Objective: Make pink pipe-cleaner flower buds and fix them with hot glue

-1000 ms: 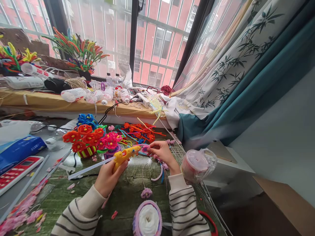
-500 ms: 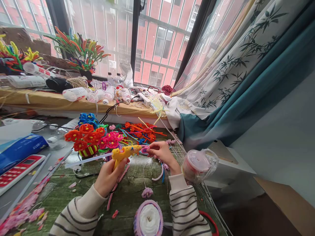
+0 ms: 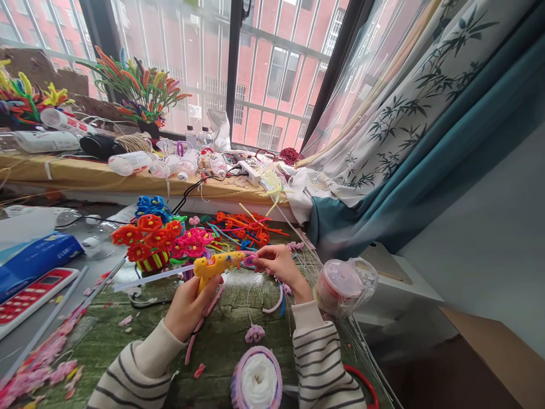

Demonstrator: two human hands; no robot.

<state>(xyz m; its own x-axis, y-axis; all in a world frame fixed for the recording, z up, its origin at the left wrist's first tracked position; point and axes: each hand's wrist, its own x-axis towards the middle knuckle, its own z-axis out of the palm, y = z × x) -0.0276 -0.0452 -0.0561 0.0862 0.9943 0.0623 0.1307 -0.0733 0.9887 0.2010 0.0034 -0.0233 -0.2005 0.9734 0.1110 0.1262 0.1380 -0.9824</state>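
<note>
My left hand (image 3: pixel 193 307) is wrapped round the handle of a yellow hot glue gun (image 3: pixel 217 263), a long clear glue stick (image 3: pixel 153 278) jutting from its back. The gun's nozzle end meets a small pink and purple pipe-cleaner piece (image 3: pixel 250 259). Between the fingertips of my right hand (image 3: pixel 281 268) that piece is pinched; its exact shape is partly hidden. Below the hands lies a lilac pipe-cleaner flower (image 3: pixel 254 333) on a thin stem. Nearer to me stands a round purple fuzzy-rimmed holder with a white roll (image 3: pixel 258 379) inside.
Orange, blue and pink pipe-cleaner flowers (image 3: pixel 147 234) stand at the left back, loose orange pipe cleaners (image 3: pixel 244 227) beside them. A lidded plastic tub (image 3: pixel 344 284) is at the right. A red calculator (image 3: pixel 36 298) and pink scraps (image 3: pixel 46 358) lie left. Bottles (image 3: pixel 131 163) crowd the windowsill.
Almost nothing differs. The glue gun and its glue stick have shifted very slightly; both hands keep their grips.
</note>
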